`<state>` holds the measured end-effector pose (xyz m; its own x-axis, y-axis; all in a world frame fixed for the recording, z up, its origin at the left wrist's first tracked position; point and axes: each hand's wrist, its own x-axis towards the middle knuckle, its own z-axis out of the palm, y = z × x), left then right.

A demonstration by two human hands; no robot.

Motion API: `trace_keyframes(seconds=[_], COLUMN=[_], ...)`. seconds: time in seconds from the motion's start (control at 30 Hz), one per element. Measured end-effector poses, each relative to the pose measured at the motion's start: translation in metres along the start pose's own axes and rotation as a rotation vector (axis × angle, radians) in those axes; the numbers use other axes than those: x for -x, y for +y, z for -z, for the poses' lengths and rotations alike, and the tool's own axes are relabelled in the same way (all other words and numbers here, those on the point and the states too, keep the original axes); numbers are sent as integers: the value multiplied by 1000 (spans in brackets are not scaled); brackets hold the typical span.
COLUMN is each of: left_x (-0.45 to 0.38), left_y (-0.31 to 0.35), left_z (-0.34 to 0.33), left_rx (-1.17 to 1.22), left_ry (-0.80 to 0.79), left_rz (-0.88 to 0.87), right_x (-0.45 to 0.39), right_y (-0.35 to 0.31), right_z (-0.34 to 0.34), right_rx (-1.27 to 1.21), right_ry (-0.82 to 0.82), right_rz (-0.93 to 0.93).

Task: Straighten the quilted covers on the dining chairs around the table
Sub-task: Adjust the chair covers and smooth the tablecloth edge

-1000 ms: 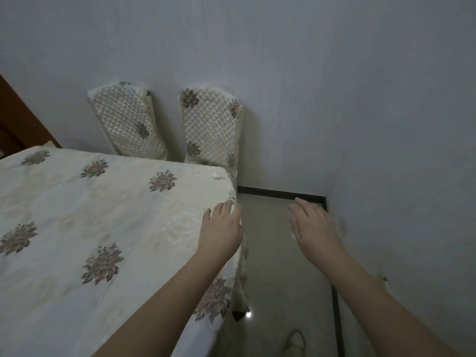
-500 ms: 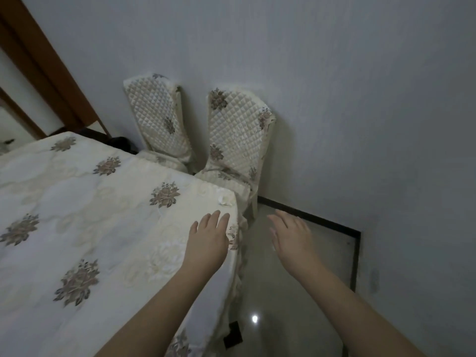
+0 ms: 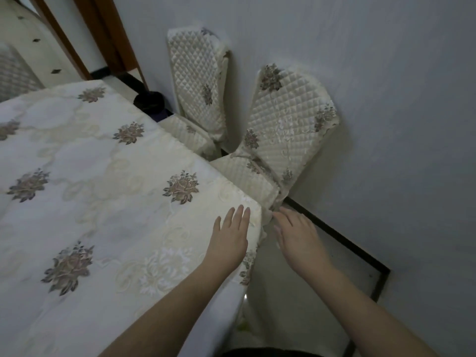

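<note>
Two dining chairs stand against the grey wall beyond the table's far corner. The nearer chair wears a cream quilted cover (image 3: 288, 124) with floral patches, and its seat cover (image 3: 247, 176) tucks under the table edge. The farther chair's quilted cover (image 3: 198, 81) stands upright to its left. My left hand (image 3: 229, 240) hovers flat, fingers apart, over the table's corner. My right hand (image 3: 296, 235) reaches past the corner, open, with its fingertips close to the hanging edge of the nearer seat cover. Neither hand holds anything.
A cream floral tablecloth (image 3: 103, 189) covers the table at left. A dark object (image 3: 149, 101) sits on the floor behind the table. A brown wooden door frame (image 3: 103, 34) stands at the top left. The tiled floor (image 3: 296, 292) forms a narrow gap beside the wall.
The view has closed in on the chairs, which now look larger and nearer. Both hands have advanced toward the table's corner, the right hand now near the seat cover's edge.
</note>
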<state>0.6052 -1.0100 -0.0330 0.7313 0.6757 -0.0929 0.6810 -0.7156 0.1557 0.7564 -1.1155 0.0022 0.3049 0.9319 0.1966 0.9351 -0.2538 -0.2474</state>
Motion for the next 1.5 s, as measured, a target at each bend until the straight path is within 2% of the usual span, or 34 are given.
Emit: trace_keyframes(seconds=[0.33, 0.43, 0.57, 0.7, 0.9, 1.03, 1.5], left_x=[-39, -46, -57, -65, -63, -62, -74], left_y=[-6, 0, 13, 22, 33, 30, 30], left_z=[-47, -49, -56, -67, -75, -84, -81], left_rx=[104, 105, 94, 152, 289, 321, 430], left_ry=[-181, -186, -184, -188, -24, 46, 232], left_rz=[165, 240, 347, 450, 561, 564, 607], right_x=[-47, -68, -90, -107, -121, -124, -143], right_y=[21, 38, 58, 72, 80, 81, 83], right_z=[-36, -43, -51, -56, -63, -64, -55], right_rx=[-67, -78, -76, -101, -129, -157, -142], right_ry=[-169, -239, -212, -252, -329, -398, -489], right_rz=[108, 182, 283, 338, 411, 473, 580])
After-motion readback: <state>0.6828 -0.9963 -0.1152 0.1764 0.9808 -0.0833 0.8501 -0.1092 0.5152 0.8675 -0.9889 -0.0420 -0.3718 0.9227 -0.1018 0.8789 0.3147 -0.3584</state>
